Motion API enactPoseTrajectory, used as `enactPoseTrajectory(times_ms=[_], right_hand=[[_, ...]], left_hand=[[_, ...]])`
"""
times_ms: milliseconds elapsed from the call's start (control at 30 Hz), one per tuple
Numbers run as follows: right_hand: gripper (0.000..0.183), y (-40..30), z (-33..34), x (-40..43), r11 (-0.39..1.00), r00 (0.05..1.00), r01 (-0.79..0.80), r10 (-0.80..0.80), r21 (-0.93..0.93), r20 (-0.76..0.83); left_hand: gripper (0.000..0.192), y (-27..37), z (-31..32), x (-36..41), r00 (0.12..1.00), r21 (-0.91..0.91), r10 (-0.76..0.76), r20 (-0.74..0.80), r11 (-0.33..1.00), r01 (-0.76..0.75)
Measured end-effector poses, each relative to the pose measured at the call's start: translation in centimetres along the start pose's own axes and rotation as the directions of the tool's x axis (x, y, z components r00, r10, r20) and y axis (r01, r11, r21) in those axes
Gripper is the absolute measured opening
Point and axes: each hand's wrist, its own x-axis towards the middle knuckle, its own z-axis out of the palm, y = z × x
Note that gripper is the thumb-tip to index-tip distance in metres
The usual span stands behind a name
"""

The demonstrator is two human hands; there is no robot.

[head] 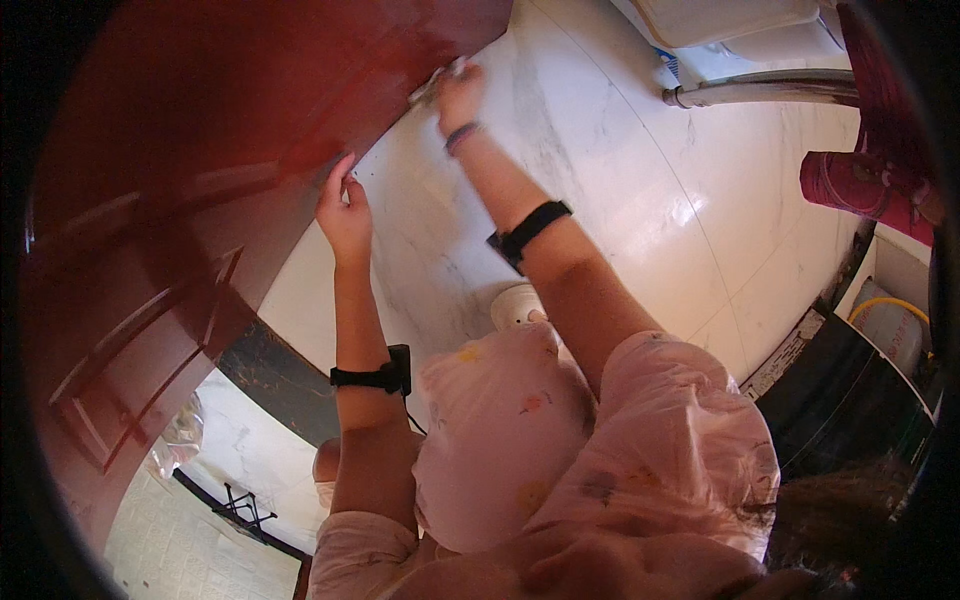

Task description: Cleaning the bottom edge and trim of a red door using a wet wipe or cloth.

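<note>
A dark red panelled door (247,112) stands across the left and upper left of the head view. My right hand (459,94) is at the door's lower edge, its fingers closed on a pale cloth (429,86) that lies against that edge; the hand is slightly blurred. Lower and to the left, my left hand (345,206) is at the same edge with its fingertips near or on the door. Its fingers are curved and apart, and I see nothing in it. Both forearms wear black straps with small dark devices.
Pale marbled floor tiles (630,172) lie below, with a dark stone threshold (277,382) under the door. A metal tube (765,88) and white plastic containers (727,22) are at upper right. Dark red fabric (862,184) hangs at right, above a grey cylinder (889,330).
</note>
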Motion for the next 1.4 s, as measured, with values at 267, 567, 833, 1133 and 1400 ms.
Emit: enactPoseTrajectory(times_ms=[267, 567, 833, 1133, 1400], right_hand=[[0.02, -0.3, -0.6, 7.2, 0.953, 0.952, 0.241, -0.269, -0.186, -0.146], [0.052, -0.6, 4.0, -12.0, 0.982, 0.99, 0.137, -0.141, -0.132, -0.024], [0.056, -1.6, 0.0, -3.8, 0.909, 0.921, 0.39, -0.388, -0.146, 0.042], [0.054, -3.5, -2.8, 5.9, 0.985, 0.982, 0.131, -0.114, -0.111, 0.149], [0.075, -6.7, -2.6, -7.2, 0.936, 0.869, 0.35, -0.339, 0.035, 0.361]], left_hand=[[0.029, -1.8, -3.0, -0.7, 0.996, -0.069, -0.033, -0.085, 0.997, 0.027], [0.028, -0.5, -3.2, 0.1, 0.988, -0.185, -0.099, -0.116, 0.98, 0.076], [0.028, -0.4, -3.7, 0.0, 0.992, -0.224, -0.076, -0.097, 0.973, 0.052], [0.029, -0.1, -4.4, -0.1, 0.989, -0.295, -0.125, -0.079, 0.951, 0.097], [0.029, -0.1, -4.4, 0.3, 0.988, -0.297, -0.127, -0.092, 0.95, 0.094]])
